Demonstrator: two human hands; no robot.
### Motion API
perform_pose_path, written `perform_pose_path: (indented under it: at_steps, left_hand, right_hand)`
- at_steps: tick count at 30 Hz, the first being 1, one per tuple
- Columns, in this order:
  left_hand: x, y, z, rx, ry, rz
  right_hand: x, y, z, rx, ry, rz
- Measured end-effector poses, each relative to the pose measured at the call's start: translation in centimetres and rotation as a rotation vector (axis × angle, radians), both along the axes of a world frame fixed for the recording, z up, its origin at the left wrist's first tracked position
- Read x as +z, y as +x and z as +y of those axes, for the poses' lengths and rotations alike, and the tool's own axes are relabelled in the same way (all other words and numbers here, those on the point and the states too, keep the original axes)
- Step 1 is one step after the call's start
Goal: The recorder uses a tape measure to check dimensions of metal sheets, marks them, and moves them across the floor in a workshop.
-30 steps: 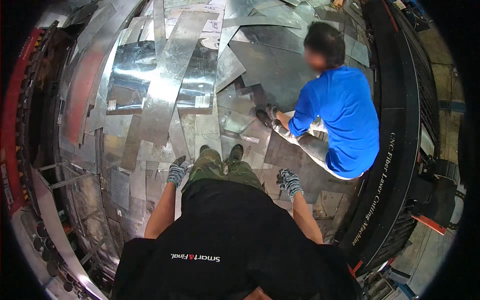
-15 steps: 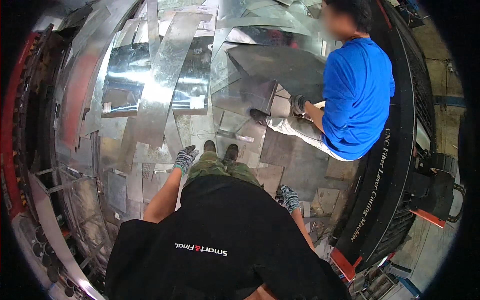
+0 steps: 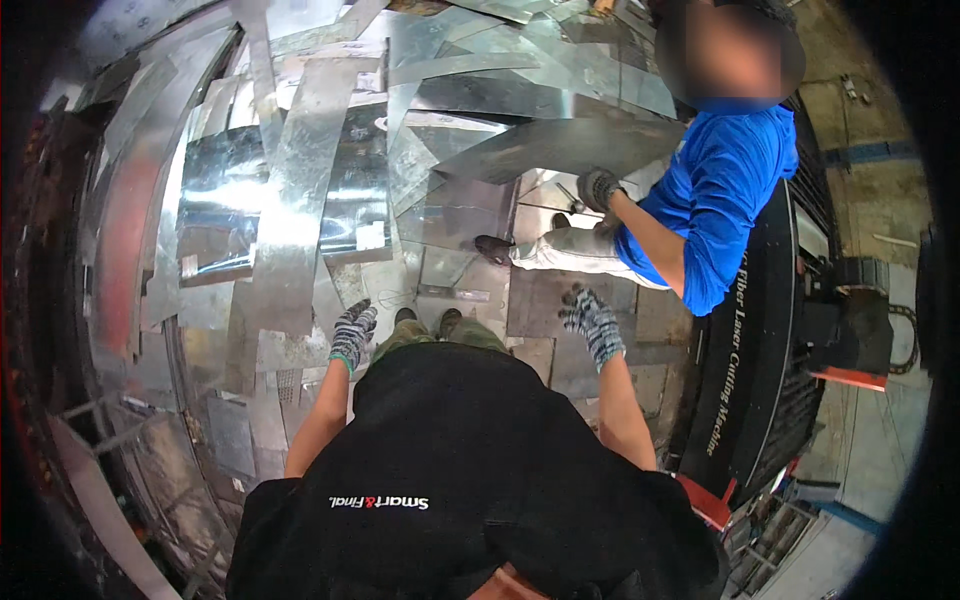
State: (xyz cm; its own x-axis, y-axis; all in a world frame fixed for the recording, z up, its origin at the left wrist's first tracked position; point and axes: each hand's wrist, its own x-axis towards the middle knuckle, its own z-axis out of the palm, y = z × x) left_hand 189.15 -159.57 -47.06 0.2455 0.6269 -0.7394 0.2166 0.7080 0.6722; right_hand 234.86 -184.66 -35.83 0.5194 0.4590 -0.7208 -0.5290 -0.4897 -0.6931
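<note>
My left hand (image 3: 353, 333), in a striped knit glove, hangs beside my left thigh with its fingers apart and nothing in it. My right hand (image 3: 594, 325), gloved alike, is held out on my right, fingers spread and holding nothing. Below it lies a dark metal sheet (image 3: 540, 305) among the floor pieces. In front of me to the right, a person in a blue top (image 3: 735, 190) bends with a gloved hand (image 3: 598, 188) at the near edge of a large dark metal sheet (image 3: 560, 148), which is tilted up.
Overlapping metal offcuts cover the floor, among them a long pale strip (image 3: 305, 180) and shiny sheets (image 3: 220, 205) at front left. A black machine side panel (image 3: 735, 350) runs along the right. A metal frame (image 3: 110, 425) stands at the left.
My right hand has risen forward from beside my hip and spread its fingers. The other person has turned toward me, and the large dark sheet sits a little differently.
</note>
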Motion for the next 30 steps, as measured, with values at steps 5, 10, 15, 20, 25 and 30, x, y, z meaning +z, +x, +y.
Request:
perform_pose_path:
  at_steps: [5,10,15,20,25,30]
  left_hand:
    - [4.9,4.9,5.5,-0.256,0.296,-0.055]
    - [13.6,16.2,11.0,-0.404,0.705,-0.347]
    - [24.0,28.7,16.7,-0.402,1.297,-0.176]
    - [29.7,43.1,23.3,-0.665,1.538,-0.075]
    - [27.7,54.9,24.5,-1.171,1.438,0.353]
    - [24.7,53.6,29.1,-1.168,1.483,0.24]
  right_hand:
    - [4.0,2.0,7.4,-0.054,0.152,-0.097]
    - [3.6,3.4,14.6,0.487,0.216,-0.548]
    - [2.1,2.4,18.9,0.497,0.339,-0.338]
    - [1.6,2.0,21.7,0.465,0.418,-0.163]
    - [2.6,2.7,25.6,0.905,0.221,-1.046]
    - [4.8,3.0,28.6,0.732,0.309,-0.913]
